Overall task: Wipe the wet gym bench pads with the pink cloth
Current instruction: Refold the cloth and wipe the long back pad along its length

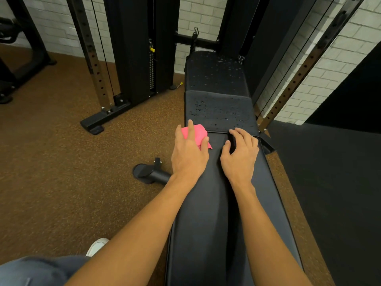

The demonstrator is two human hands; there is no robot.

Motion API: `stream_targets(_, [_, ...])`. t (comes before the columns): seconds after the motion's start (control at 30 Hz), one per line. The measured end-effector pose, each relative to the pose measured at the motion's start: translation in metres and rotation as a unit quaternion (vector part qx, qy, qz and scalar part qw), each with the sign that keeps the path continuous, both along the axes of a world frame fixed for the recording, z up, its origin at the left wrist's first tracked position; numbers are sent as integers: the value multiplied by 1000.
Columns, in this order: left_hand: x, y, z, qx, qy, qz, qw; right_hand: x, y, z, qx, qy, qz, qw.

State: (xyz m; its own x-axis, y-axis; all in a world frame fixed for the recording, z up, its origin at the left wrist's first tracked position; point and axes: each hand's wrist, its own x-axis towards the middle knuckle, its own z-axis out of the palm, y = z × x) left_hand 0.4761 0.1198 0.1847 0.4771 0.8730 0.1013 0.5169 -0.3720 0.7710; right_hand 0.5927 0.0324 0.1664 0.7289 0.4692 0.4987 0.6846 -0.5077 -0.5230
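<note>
While my left hand (189,153) presses flat on the pink cloth (196,133) at the bench's (178,234) left edge, just short of the droplet-covered middle pad (220,108), my right hand (240,155) rests loose on the near pad (216,213), holding nothing. A stroke leftward could drag the cloth off the edge (it sits right there). Half the cloth hides under that hand.

Near pad (206,213): smooth black upholstery, slight sheen. Middle pad (218,108) and far pad (214,73): matt, beaded with droplets. Cloth (198,134): pink fabric. Floor (61,162): speckled, grainy. Upright (91,58): shiny perforated metal.
</note>
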Motion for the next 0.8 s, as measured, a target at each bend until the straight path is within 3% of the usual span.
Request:
stream_targets(0.17, [-24, -17, -13, -43, -4, 51, 998, -2, -1, -3, 7, -2, -12, 1000])
stream_targets(0.4, [27, 10, 12, -17, 64, 81, 995, -1, 0, -4, 8, -6, -13, 1000])
stream_targets(0.6, [0, 4, -4, -80, 34, 107, 990, -1, -1, -4, 7, -3, -17, 1000])
stream_targets(0.8, [37, 7, 11, 12, 132, 113, 985, 0, 0, -5, 18, 0, -15, 1000])
